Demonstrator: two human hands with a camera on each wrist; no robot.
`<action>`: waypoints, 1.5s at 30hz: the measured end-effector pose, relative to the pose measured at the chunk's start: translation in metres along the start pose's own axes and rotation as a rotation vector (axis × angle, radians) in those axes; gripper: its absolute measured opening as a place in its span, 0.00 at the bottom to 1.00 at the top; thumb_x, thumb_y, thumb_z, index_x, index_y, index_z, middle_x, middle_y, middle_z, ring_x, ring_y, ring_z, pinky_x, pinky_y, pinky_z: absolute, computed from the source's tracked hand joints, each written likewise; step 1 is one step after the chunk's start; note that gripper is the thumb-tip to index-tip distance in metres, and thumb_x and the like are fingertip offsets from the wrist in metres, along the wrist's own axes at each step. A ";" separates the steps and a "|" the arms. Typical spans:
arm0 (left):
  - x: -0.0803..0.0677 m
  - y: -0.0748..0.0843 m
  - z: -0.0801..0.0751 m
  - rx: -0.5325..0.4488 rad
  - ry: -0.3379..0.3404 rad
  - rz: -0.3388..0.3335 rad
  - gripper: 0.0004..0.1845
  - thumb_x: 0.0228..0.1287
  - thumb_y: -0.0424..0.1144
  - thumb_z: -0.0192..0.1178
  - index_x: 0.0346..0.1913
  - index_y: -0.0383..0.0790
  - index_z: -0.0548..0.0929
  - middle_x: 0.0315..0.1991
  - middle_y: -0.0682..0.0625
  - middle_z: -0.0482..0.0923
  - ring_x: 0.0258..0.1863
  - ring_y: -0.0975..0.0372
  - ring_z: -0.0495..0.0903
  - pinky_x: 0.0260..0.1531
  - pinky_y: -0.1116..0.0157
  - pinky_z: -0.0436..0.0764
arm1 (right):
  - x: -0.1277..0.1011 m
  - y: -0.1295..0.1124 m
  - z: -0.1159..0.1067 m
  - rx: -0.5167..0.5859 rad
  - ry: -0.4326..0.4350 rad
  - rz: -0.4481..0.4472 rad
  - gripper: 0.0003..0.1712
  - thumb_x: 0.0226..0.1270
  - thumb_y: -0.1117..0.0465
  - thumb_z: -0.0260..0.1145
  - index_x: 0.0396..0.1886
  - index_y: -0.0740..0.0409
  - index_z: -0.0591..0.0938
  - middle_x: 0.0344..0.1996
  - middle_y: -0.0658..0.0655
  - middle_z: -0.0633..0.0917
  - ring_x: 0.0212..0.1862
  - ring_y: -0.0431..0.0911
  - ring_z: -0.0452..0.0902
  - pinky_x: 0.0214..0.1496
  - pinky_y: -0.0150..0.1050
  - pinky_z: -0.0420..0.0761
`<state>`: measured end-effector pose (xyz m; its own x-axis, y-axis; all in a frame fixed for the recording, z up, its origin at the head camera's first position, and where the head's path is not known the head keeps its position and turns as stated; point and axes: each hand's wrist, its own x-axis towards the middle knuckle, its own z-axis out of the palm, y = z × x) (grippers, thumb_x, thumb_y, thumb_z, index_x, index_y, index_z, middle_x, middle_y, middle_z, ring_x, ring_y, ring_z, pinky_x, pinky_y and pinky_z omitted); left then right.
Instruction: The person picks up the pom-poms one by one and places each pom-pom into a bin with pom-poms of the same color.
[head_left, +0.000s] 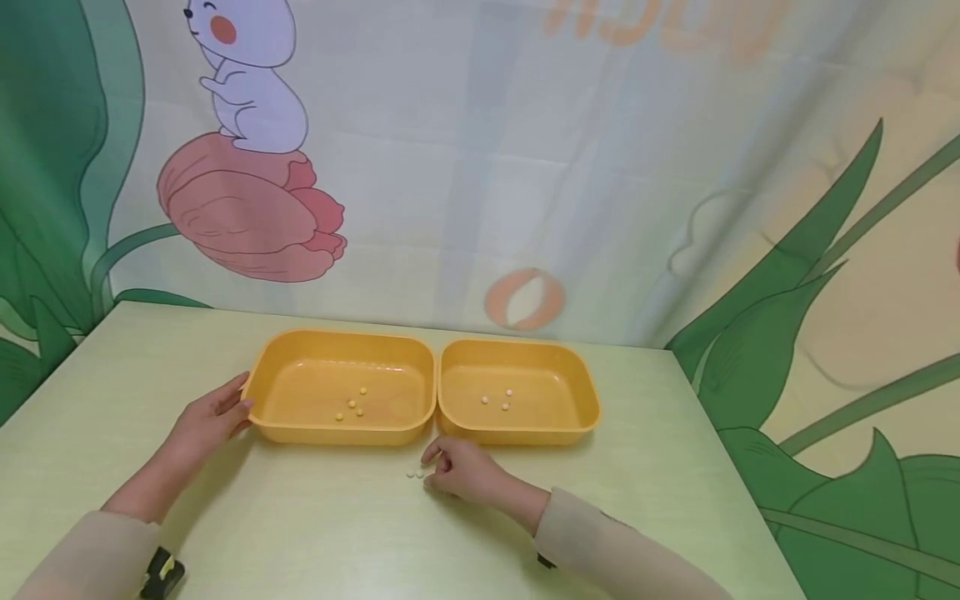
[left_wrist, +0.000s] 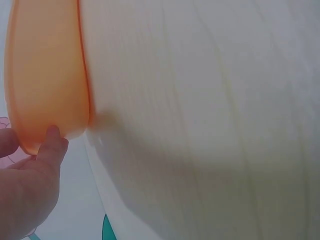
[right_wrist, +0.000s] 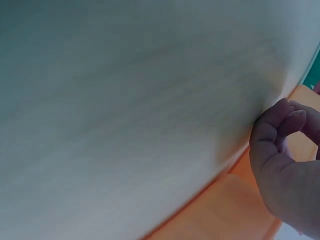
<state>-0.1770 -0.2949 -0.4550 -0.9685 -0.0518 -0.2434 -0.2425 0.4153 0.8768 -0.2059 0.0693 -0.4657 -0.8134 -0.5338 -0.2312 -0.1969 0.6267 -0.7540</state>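
Observation:
My left hand (head_left: 210,421) holds the left end of the larger yellow tray (head_left: 285,434), with fingers against its end wall (left_wrist: 47,95) and the thumb by the rim. Several small yellow bead-like pieces (head_left: 352,404) lie inside that tray. Just in front of the smaller yellow tray (head_left: 525,435), my right hand (head_left: 468,473) is low over the table, index finger and thumb apart. Two small pale bead-like pieces (head_left: 415,474) are on the tabletop by these fingertips. Three whitish pieces (head_left: 506,407) sit in the smaller tray. The right wrist view shows no pieces.
Both trays stand side by side on a pale wood-grain table (head_left: 337,533). Behind them hangs a printed cloth (head_left: 420,208) with a rabbit-like animal and a flower. Printed green leaves (head_left: 795,333) border the table's right side.

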 end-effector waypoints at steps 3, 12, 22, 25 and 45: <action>0.001 0.001 0.000 0.002 -0.002 -0.008 0.33 0.85 0.39 0.40 0.81 0.32 0.40 0.78 0.24 0.47 0.76 0.36 0.60 0.61 0.64 0.79 | 0.001 0.001 0.000 0.000 -0.005 0.006 0.09 0.64 0.69 0.72 0.43 0.64 0.83 0.20 0.47 0.73 0.21 0.38 0.66 0.22 0.25 0.66; 0.000 0.002 -0.001 0.015 0.001 0.003 0.33 0.85 0.41 0.39 0.81 0.32 0.40 0.78 0.23 0.47 0.76 0.36 0.60 0.61 0.64 0.80 | 0.006 -0.003 0.002 -0.092 -0.002 -0.015 0.07 0.64 0.68 0.72 0.41 0.62 0.84 0.20 0.46 0.73 0.23 0.37 0.66 0.25 0.24 0.66; 0.001 0.000 -0.001 0.019 -0.001 -0.005 0.34 0.85 0.41 0.39 0.81 0.32 0.39 0.78 0.23 0.45 0.77 0.35 0.59 0.61 0.63 0.79 | 0.006 -0.006 0.003 -0.110 0.001 -0.012 0.05 0.63 0.69 0.72 0.37 0.62 0.85 0.21 0.47 0.74 0.25 0.38 0.67 0.26 0.25 0.66; 0.001 -0.001 0.000 0.027 -0.002 -0.003 0.34 0.85 0.41 0.39 0.81 0.31 0.39 0.78 0.23 0.46 0.76 0.35 0.59 0.60 0.65 0.80 | 0.005 -0.005 0.003 -0.098 -0.006 -0.015 0.04 0.63 0.69 0.72 0.37 0.63 0.85 0.21 0.47 0.74 0.25 0.37 0.67 0.26 0.24 0.66; 0.000 -0.001 0.000 0.025 -0.003 0.002 0.34 0.85 0.42 0.39 0.81 0.32 0.40 0.78 0.23 0.47 0.76 0.35 0.59 0.61 0.63 0.79 | -0.017 -0.006 -0.032 0.032 -0.123 0.033 0.04 0.67 0.66 0.71 0.40 0.61 0.85 0.21 0.48 0.76 0.23 0.40 0.71 0.23 0.31 0.76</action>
<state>-0.1768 -0.2956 -0.4558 -0.9689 -0.0482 -0.2425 -0.2388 0.4378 0.8668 -0.2079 0.0930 -0.4381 -0.7457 -0.5796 -0.3286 -0.1516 0.6279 -0.7634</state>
